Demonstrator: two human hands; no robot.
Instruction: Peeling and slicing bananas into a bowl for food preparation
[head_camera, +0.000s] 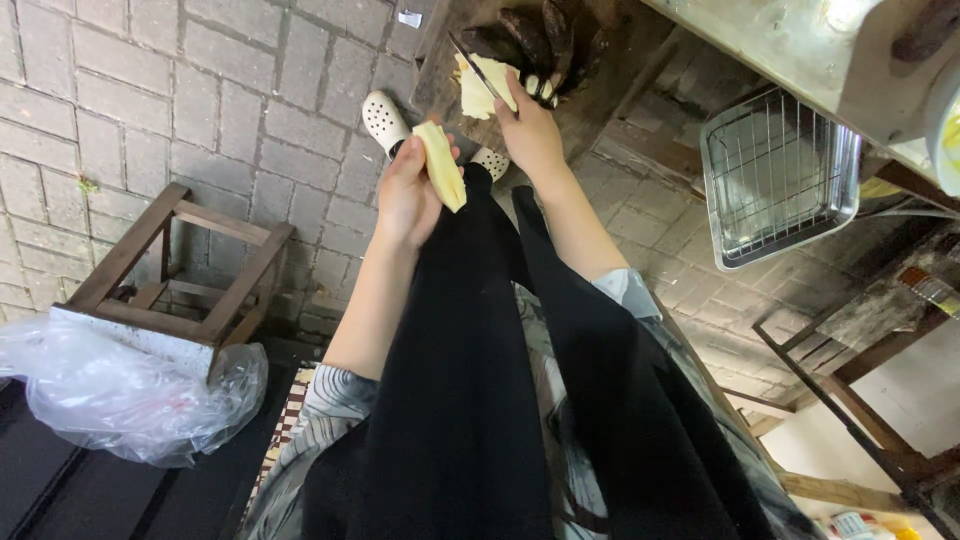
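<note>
Left hand: the left hand (405, 195) is closed around a pale yellow peeled piece (441, 165), which is held above the lap, over black trousers.
Long axis: the piece is seen to run from the fingertips near the top down toward the wrist, slightly slanted; its lower end is left free of the palm.
Right hand: the right hand (530, 130) is wrapped on the handle of a knife (478, 68); the blade is pointed up and to the left, away from the body.
Slices: pale cut slices (482, 92) are laid on a wooden board (600, 75), just under the blade and touching it, beside dark peels (530, 40).
Key relation: the held piece lies to the left of and nearer the body than the knife; the two are kept apart, with the right hand nearer the board.
Surroundings: a wire basket (780, 175) is seen at right, a wooden stool (180, 265) and a clear plastic bag (130, 390) at left, on brick paving.
</note>
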